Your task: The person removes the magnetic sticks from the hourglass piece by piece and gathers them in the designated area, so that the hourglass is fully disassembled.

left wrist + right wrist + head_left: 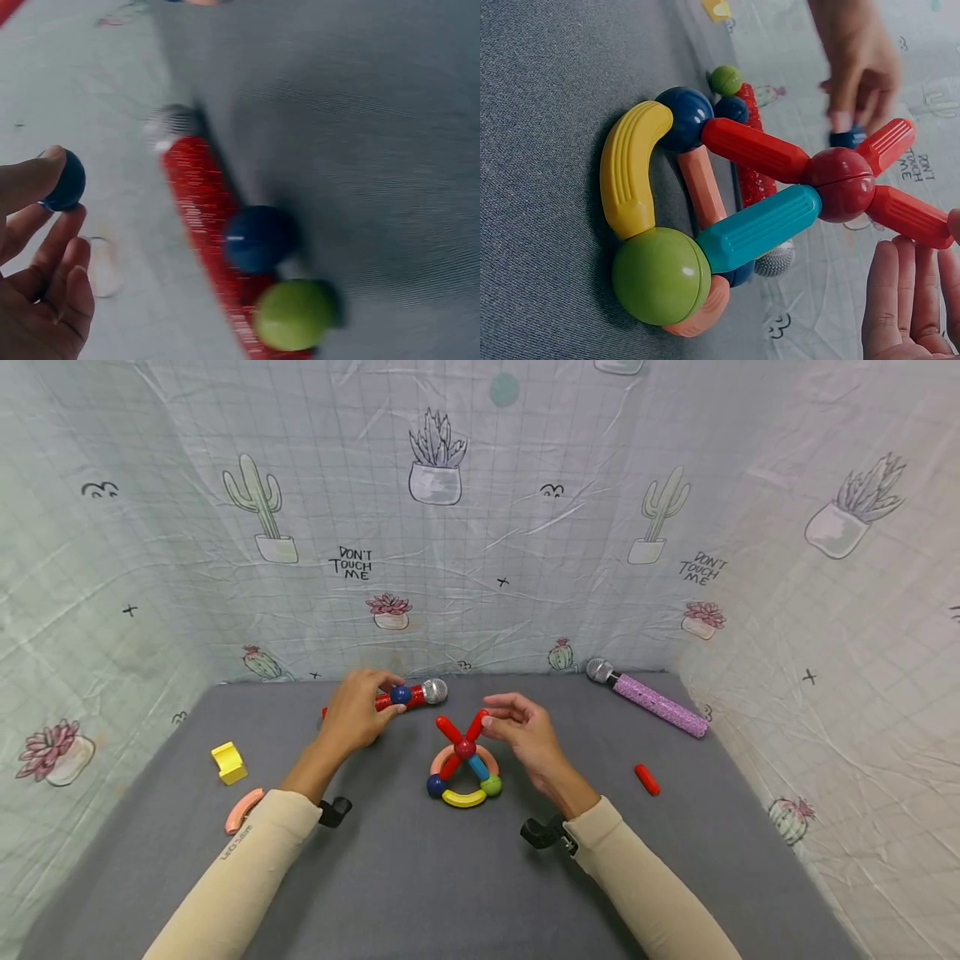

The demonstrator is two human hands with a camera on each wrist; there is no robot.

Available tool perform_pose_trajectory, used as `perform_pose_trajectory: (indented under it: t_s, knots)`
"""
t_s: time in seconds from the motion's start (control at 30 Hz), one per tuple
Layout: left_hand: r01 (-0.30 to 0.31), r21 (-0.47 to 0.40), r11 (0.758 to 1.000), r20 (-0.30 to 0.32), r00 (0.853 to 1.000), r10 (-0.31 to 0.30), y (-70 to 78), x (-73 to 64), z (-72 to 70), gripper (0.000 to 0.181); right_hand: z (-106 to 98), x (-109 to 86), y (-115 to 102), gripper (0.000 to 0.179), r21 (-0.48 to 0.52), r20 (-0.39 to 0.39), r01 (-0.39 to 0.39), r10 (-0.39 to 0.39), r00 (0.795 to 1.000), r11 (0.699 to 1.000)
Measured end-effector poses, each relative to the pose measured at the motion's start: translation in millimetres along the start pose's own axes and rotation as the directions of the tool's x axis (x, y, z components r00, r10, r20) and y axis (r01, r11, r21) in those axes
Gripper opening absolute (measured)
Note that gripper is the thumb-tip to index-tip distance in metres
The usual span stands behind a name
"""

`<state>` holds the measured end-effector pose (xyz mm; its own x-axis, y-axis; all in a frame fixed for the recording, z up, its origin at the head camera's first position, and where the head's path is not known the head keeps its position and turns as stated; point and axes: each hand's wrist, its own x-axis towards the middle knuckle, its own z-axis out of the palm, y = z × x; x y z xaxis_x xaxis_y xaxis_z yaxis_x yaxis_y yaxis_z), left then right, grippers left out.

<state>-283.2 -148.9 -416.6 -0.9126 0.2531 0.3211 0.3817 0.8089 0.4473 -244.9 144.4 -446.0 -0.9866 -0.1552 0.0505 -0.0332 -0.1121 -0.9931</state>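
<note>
Between thumb and fingers, my left hand (356,710) pinches a dark blue ball (401,695), held above the red glitter microphone (202,217). My right hand (531,735) pinches the tip of a red rod (911,217) at the top of a standing build. That rod joins a dark red ball (838,184), from which a second red rod (447,729) also points up. Below it, a red rod and a blue rod (761,229) slope down to a blue ball (684,118) and a green ball (662,276). Yellow and pink curved pieces form the base.
A loose blue ball (261,238) and green ball (294,315) lie beside the red microphone. At left are a yellow block (228,763) and a pink curved piece (243,810). A red rod (647,779) and purple microphone (648,697) lie at right. Patterned cloth (480,527) walls the table.
</note>
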Motion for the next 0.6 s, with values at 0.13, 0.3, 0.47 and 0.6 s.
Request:
perform_pose_trajectory:
  t_s: [0.13, 0.3, 0.47, 0.6]
  knots:
    - [0.021, 0.117, 0.993, 0.052, 0.998, -0.027, -17.2, -4.6, 17.7, 0.036, 0, -0.1, 1, 0.028, -0.011, 0.003, -0.007, 0.007, 1.0, 1.0]
    - [-0.001, 0.245, 0.97, 0.077, 0.997, -0.018, -28.1, -7.5, 34.7, 0.034, 0, -0.5, 1, 0.028, -0.017, 0.006, -0.009, 0.009, 1.0, 1.0]
    - [-0.041, 0.332, 0.942, 0.078, 0.997, 0.016, -30.2, -7.2, 44.3, 0.035, -1, 0.1, 1, 0.027, -0.016, 0.005, -0.003, 0.003, 1.0, 1.0]
    - [-0.056, 0.377, 0.925, 0.084, 0.996, 0.026, -30.1, -7.7, 49.4, 0.034, -1, 0.3, 2, 0.028, -0.019, 0.003, -0.006, 0.006, 1.0, 1.0]
